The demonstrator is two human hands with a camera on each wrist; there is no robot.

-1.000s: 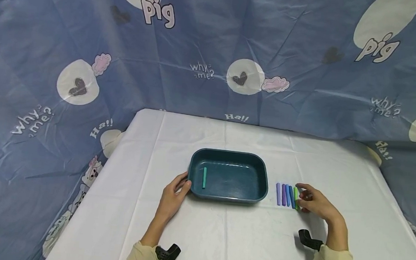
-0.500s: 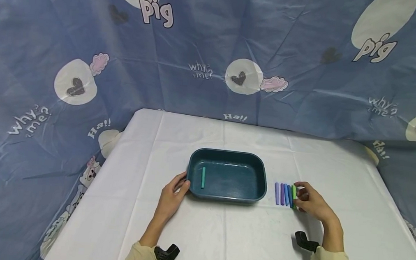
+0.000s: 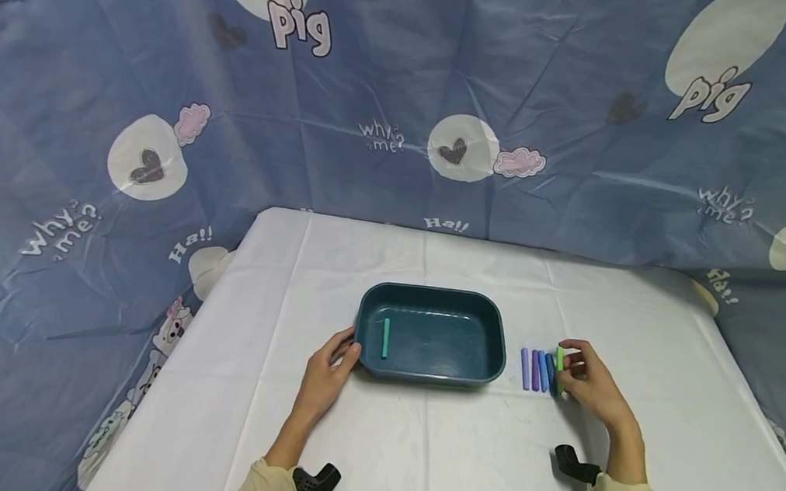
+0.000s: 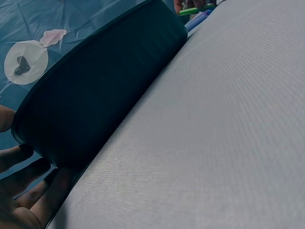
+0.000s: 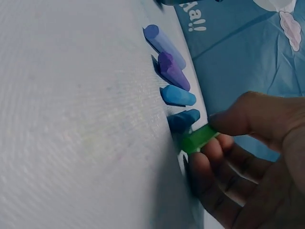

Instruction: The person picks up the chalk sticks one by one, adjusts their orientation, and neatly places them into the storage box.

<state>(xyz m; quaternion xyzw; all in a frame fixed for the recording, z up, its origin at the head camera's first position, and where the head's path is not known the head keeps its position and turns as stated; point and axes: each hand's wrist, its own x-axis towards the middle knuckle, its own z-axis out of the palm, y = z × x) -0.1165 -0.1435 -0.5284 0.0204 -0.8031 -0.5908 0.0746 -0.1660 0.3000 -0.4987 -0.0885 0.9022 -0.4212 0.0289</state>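
A dark teal tray (image 3: pixel 496 348) (image 4: pixel 100 90) sits mid-table with one teal chalk stick (image 3: pixel 386 338) lying inside at its left end. My left hand (image 3: pixel 328 370) (image 4: pixel 24 191) holds the tray's left rim, thumb over the edge. Right of the tray lies a row of chalk sticks (image 3: pixel 536 370) (image 5: pixel 172 81) in lilac, purple and blue. My right hand (image 3: pixel 588 379) (image 5: pixel 243 157) pinches a green chalk stick (image 3: pixel 560 361) (image 5: pixel 196 138) at the row's right end, its far end raised off the cloth.
A white cloth covers the table (image 3: pixel 417 450). A blue printed sheet (image 3: pixel 406 98) hangs behind and around it. Black wrist camera mounts (image 3: pixel 316 479) sit on both sleeves.
My right hand closed on the green stick and tipped it up from the row. The left hand stayed on the tray rim.
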